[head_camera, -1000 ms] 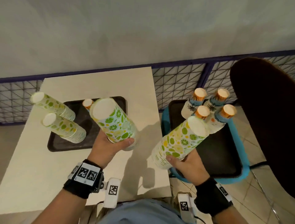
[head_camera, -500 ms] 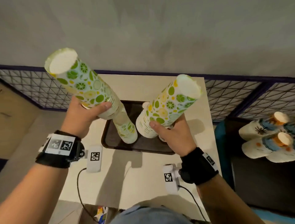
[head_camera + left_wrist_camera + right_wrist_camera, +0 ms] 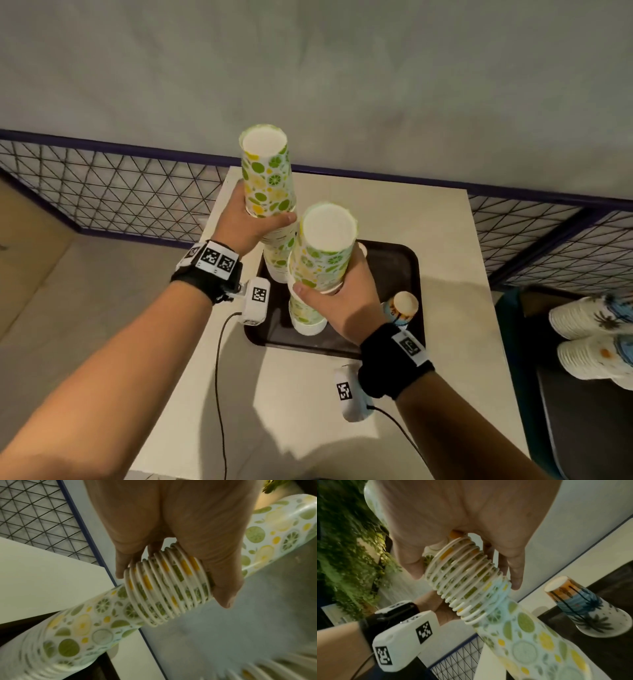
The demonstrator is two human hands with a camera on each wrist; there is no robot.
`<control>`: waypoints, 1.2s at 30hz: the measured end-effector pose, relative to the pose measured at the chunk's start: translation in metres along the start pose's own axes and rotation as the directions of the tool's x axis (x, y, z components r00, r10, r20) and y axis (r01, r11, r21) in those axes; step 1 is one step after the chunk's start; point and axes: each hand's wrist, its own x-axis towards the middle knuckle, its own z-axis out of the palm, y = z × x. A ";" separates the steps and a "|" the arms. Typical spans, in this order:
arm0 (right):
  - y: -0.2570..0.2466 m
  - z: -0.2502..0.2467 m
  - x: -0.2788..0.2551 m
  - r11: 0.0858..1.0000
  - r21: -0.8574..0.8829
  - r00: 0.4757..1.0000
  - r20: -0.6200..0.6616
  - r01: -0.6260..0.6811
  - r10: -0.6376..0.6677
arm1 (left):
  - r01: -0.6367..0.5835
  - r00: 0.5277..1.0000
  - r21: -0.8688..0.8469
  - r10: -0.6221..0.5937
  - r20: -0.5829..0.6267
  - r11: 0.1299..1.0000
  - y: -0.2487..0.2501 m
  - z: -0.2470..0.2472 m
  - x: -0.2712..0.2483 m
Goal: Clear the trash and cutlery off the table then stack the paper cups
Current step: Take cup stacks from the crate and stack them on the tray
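My left hand (image 3: 253, 222) grips a stack of lime-patterned paper cups (image 3: 267, 174), bottoms up, its lower end fitted over another lime stack (image 3: 279, 260) that stands on the dark tray (image 3: 394, 267). The ribbed rims of the held stack (image 3: 164, 582) show under my fingers (image 3: 223, 595) in the left wrist view. My right hand (image 3: 339, 291) grips a second lime stack (image 3: 325, 253), set over a lime stack (image 3: 306, 317) at the tray's front. Its rims (image 3: 465, 577) sit over the lower cups (image 3: 530, 646).
A single upturned palm-tree cup (image 3: 402, 308) stands on the tray right of my right hand. The white table (image 3: 445, 240) backs onto a wire fence (image 3: 120, 195). More palm-tree cup stacks (image 3: 592, 339) lie on a dark seat at the far right.
Both hands have carried their lime stacks from the air down over the tray, onto the stacks standing there. The stacks went from tilted to nearly upright.
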 end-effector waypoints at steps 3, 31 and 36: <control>0.016 0.012 0.002 1.000 0.017 0.999 0.031 -0.015 0.015 | 0.008 0.998 0.042 -0.011 0.059 0.999 -0.025 -0.001 0.011; 0.025 -0.040 -0.059 0.985 -0.170 0.999 -0.013 0.029 -0.032 | -0.231 0.947 0.087 0.244 -0.210 0.969 0.046 -0.021 -0.085; 0.031 -0.136 -0.107 0.976 -0.207 0.963 -0.240 0.071 -0.121 | -0.441 0.890 0.071 0.446 -0.093 0.895 0.102 0.041 -0.147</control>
